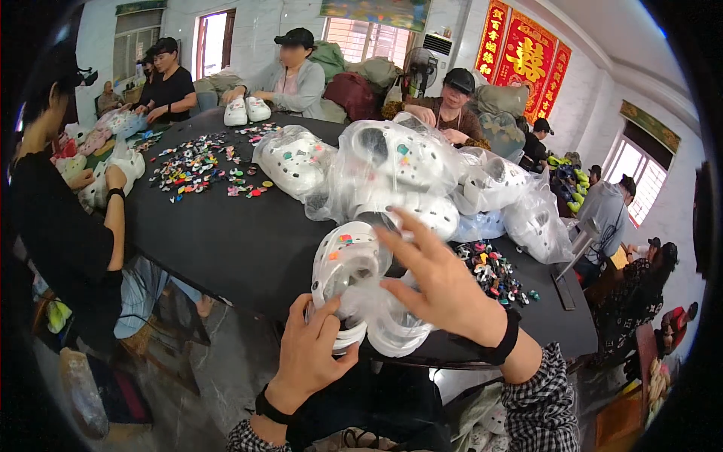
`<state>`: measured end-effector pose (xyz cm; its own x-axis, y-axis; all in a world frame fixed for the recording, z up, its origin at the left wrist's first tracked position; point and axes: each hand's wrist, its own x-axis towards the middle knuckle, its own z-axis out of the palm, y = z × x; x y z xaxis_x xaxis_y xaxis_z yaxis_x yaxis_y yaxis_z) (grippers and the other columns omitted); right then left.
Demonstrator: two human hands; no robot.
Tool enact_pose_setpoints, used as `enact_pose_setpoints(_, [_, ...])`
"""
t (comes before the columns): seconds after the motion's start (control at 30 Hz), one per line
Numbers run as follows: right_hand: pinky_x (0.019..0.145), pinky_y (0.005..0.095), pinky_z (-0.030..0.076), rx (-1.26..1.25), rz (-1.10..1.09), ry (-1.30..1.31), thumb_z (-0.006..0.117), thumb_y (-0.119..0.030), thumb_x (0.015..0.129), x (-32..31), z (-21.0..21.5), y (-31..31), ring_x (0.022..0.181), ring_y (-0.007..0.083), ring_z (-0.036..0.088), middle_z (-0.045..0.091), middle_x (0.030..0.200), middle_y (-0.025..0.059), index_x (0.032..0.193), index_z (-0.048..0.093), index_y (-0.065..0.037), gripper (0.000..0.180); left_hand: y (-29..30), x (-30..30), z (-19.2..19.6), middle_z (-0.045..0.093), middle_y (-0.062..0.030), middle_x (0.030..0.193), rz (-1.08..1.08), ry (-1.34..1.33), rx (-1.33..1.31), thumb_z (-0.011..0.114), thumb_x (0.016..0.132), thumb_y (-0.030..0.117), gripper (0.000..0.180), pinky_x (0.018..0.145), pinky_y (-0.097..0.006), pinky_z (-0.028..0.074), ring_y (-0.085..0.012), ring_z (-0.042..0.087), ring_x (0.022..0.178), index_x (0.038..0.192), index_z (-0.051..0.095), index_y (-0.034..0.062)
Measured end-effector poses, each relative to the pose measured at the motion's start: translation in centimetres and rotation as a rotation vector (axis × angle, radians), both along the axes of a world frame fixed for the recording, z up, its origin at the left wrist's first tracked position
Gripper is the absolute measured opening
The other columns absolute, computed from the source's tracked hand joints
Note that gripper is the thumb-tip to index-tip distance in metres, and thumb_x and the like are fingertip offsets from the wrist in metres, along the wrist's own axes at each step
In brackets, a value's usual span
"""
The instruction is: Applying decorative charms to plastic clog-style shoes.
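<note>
Fingers of left hand [309, 354] grip bagged white clogs [354, 290] — right hand [440, 282] spread open above.

Daylight enters through windows [215, 41] at upper left and a window [636, 177] at right; both blow out white. Room evenly bright, shadows soft. Glare on clear plastic bags [392, 162] at centre. Strong fisheye bending toward the rim; black vignette in corners. Slight softness at the frame edges.
</note>
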<state>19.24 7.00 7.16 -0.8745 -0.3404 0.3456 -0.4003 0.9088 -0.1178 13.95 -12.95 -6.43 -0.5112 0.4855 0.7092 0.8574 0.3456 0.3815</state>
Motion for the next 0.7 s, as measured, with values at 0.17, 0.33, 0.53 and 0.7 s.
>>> enact_pose_setpoints(0.17, [0.107,0.0459,0.040,0.029,0.260,0.002,0.073,-0.017,0.082,-0.7,-3.1,0.8,0.128,0.0340,0.051,0.057,0.137,0.0141,0.131,0.060,-0.005,0.052,-0.4,0.3,-0.6,0.063,-0.0157,0.122,-0.010,0.059,0.022,0.081,0.065,0.018,0.034,0.093,-0.049,0.050,-0.0464,0.052,0.113,0.081,0.058,-0.0006])
enact_pose_setpoints(0.33, [0.112,0.0452,0.034,0.294,0.134,-0.006,0.066,-0.022,0.081,2.0,-5.5,-2.8,0.127,0.0256,0.052,0.062,0.126,0.0136,0.119,0.064,0.005,0.047,-0.2,0.9,-2.7,0.056,-0.0149,0.133,-0.093,0.027,0.098,0.083,0.067,0.016,0.036,0.096,-0.053,0.048,-0.0483,0.047,0.122,0.088,0.059,-0.0005])
enact_pose_setpoints(0.53, [0.095,0.0393,0.038,0.673,-0.086,0.108,0.061,-0.028,0.078,0.1,-7.2,-5.3,0.110,0.0297,0.054,0.064,0.116,0.0179,0.097,0.072,0.003,0.037,-0.2,1.2,-4.1,0.053,-0.0142,0.134,-0.028,0.042,0.187,0.084,0.070,0.014,0.036,0.103,-0.055,0.040,-0.0473,0.044,0.126,0.094,0.060,0.0012])
enact_pose_setpoints(0.7, [0.089,0.0425,0.035,0.728,-0.328,-0.035,0.059,-0.033,0.085,-4.5,-7.9,-6.6,0.095,0.0259,0.060,0.070,0.091,0.0079,0.085,0.077,-0.012,0.028,0.2,0.4,-4.2,0.049,-0.0164,0.135,-0.078,-0.030,0.107,0.083,0.075,0.022,0.043,0.109,-0.059,0.033,-0.0473,0.039,0.132,0.103,0.058,0.0010])
